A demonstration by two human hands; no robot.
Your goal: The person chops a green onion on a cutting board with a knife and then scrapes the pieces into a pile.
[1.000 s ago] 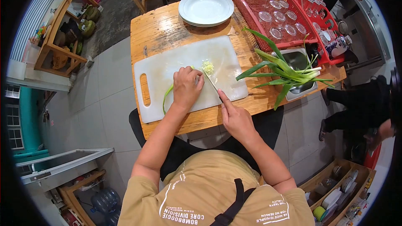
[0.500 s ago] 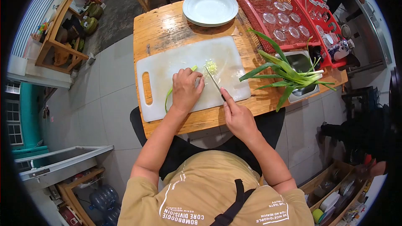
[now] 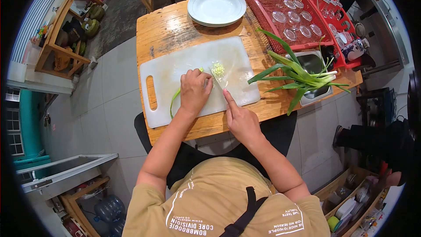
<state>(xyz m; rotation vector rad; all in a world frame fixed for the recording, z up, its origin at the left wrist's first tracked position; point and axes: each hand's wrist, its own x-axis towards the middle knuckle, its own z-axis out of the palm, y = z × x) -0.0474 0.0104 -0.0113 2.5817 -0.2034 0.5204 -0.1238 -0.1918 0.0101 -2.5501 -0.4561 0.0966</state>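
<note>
On the white cutting board (image 3: 239,57), my left hand (image 3: 194,91) is closed, fingers curled, around a green onion stalk (image 3: 175,98). The stalk's leafy end trails out below the hand, and a short cut end peeks out above the fingers. My right hand (image 3: 242,122) grips a knife (image 3: 219,81), its index finger stretched along the top of the blade. The handle is hidden in the palm. Beside the blade's tip lies a small heap of chopped green onion (image 3: 217,67). A bunch of whole green onions (image 3: 302,75) rests to the right of the board.
A stack of white plates (image 3: 217,8) stands behind the board. Upturned glasses fill a red basket (image 3: 258,14) at the back right, with a second red basket (image 3: 340,55) beside it. Under the onion bunch is a metal tray (image 3: 313,63). A person's dark-clothed leg (image 3: 372,138) shows at right.
My right hand and the knife have shifted left, closer to my left hand, and the index finger now extends further along the blade. My left hand keeps its hold on the stalk.
</note>
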